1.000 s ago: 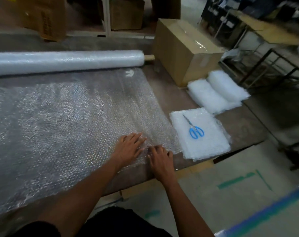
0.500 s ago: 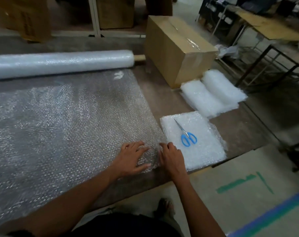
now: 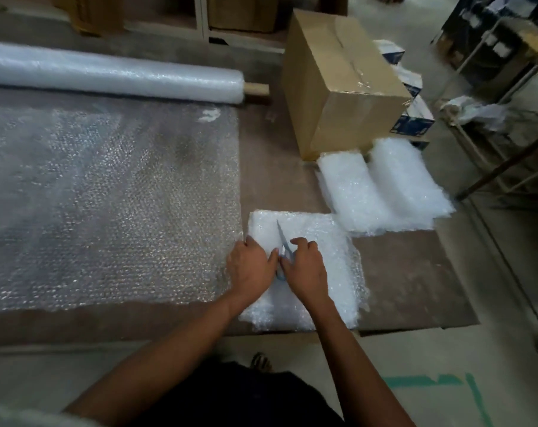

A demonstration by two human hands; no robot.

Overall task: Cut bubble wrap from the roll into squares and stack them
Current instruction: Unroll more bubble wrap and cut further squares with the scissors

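The roll (image 3: 113, 77) lies along the table's (image 3: 415, 278) far edge, its sheet (image 3: 107, 195) spread toward the near edge. Right of the sheet, a stack (image 3: 329, 288) sits at the near edge with scissors (image 3: 281, 238) on it. Behind it lie two more stacks (image 3: 385, 186), then a box (image 3: 338, 84).

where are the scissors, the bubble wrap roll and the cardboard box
scissors (image 3: 280, 234): head view, on the blade
bubble wrap roll (image 3: 113, 73): head view, on the middle of the roll
cardboard box (image 3: 335, 75): head view, on its top face
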